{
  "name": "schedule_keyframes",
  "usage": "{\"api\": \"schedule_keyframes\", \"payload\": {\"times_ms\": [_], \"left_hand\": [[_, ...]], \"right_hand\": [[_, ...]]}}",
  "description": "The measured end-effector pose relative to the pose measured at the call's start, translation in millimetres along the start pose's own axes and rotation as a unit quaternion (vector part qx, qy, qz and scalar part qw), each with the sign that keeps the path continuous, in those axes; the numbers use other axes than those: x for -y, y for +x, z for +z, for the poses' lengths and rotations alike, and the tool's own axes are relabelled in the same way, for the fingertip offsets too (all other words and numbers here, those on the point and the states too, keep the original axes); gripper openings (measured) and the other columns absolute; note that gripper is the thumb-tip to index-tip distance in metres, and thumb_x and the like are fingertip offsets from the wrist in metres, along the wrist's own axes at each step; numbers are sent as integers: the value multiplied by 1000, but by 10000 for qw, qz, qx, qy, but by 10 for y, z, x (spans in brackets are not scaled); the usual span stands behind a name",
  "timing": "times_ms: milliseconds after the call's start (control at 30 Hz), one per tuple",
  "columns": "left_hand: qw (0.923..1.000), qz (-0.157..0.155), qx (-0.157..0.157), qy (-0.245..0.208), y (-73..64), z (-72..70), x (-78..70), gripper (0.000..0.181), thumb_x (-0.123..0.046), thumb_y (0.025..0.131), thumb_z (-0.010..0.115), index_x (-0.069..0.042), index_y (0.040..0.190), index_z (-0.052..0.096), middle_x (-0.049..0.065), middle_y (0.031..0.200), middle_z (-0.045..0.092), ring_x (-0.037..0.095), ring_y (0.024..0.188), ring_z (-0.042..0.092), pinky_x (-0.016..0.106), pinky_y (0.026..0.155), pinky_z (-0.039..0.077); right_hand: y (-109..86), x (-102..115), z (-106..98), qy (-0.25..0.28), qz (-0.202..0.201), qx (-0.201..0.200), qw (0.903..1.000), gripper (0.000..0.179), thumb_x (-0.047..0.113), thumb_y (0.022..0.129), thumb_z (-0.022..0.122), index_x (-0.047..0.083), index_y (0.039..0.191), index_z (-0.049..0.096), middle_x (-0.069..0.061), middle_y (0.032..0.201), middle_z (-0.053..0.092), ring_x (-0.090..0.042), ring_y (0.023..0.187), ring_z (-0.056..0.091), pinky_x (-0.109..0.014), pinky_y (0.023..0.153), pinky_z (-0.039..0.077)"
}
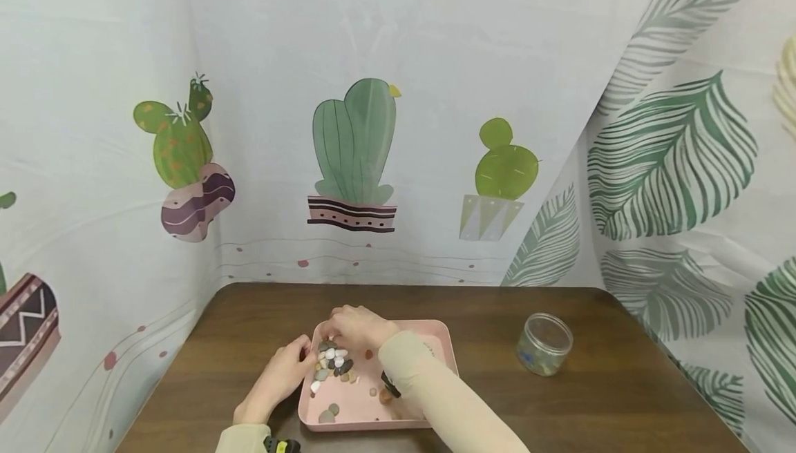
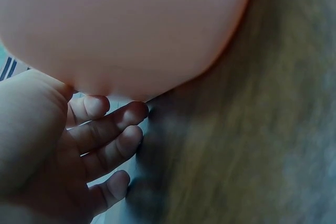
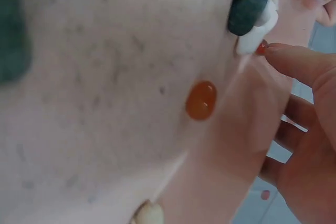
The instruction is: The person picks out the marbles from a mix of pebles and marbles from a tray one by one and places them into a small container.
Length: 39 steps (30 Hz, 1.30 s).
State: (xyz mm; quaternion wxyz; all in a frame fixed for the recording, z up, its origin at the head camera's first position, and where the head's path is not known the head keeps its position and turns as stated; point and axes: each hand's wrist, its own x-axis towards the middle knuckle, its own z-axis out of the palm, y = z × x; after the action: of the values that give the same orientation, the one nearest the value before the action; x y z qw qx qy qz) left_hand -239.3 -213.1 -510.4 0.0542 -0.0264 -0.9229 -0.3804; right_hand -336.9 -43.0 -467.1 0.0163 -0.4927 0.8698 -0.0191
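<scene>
A shallow pink tray point(image 1: 361, 411) lies on the table with a cluster of white, grey, black and yellowish pebbles point(image 1: 336, 362) in its left part. My left hand point(image 1: 280, 373) grips the tray's left side, its fingers against the outer wall in the left wrist view. Reaching across, my right hand point(image 1: 357, 329) is at the tray's far left corner, above the cluster. There its thumb presses a small red pebble point(image 3: 261, 47) beside a white one; its index fingertip is hidden. An orange pebble point(image 3: 201, 100) lies apart on the tray floor.
A clear round jar point(image 1: 544, 344) with something blue inside stands to the right on the dark wooden table point(image 1: 497, 405). Grey pebbles point(image 1: 327, 414) lie near the tray's front left corner. A cloth printed with cacti and leaves point(image 1: 423, 163) hangs behind the table.
</scene>
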Motion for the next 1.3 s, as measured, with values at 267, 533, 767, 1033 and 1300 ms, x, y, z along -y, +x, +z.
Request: {"api": "schedule_keyframes", "payload": {"times_ms": [267,533,767,1033,1300], "left_hand": [[10000,24,-67,44,11,9,3,17,-12,90,59,-15,77,48,-4,61,42,11,56,42,27,51,31],[9999,80,-94,45,9,2,-5,17,-10,90,60,-15,78,48,-3,62,41,12,58,42,28,52,32],[9998,93,-137,74,7,-10,-28,17,-9,89,60,-15,78,48,-2,63,42,13,59,43,30,54,33],[9999,82,-95,75,-2,-12,-15,16,-10,90,60,-14,80,49,-1,64,42,14,61,44,30,55,34],[9999,101,-83,92,17,-4,6,15,-10,89,60,-14,80,48,-2,64,43,14,60,44,30,55,34]], "right_hand": [[-5,22,22,-86,273,57,9996,10,21,90,70,31,89,67,12,84,52,-5,74,48,-21,64,41],[-37,-62,38,-30,168,5,9999,15,21,92,69,27,81,60,12,79,50,-4,72,48,-20,62,41],[-59,-106,7,-534,-74,-70,9985,25,10,81,77,26,79,58,14,78,50,-5,73,47,-23,68,40],[-58,-47,2,-1522,-7,137,9882,59,14,45,97,31,79,52,15,84,50,-7,87,49,-29,77,38],[-71,-19,3,-1976,-18,214,9800,34,27,72,87,32,97,63,12,101,57,-9,99,53,-31,81,44]]}}
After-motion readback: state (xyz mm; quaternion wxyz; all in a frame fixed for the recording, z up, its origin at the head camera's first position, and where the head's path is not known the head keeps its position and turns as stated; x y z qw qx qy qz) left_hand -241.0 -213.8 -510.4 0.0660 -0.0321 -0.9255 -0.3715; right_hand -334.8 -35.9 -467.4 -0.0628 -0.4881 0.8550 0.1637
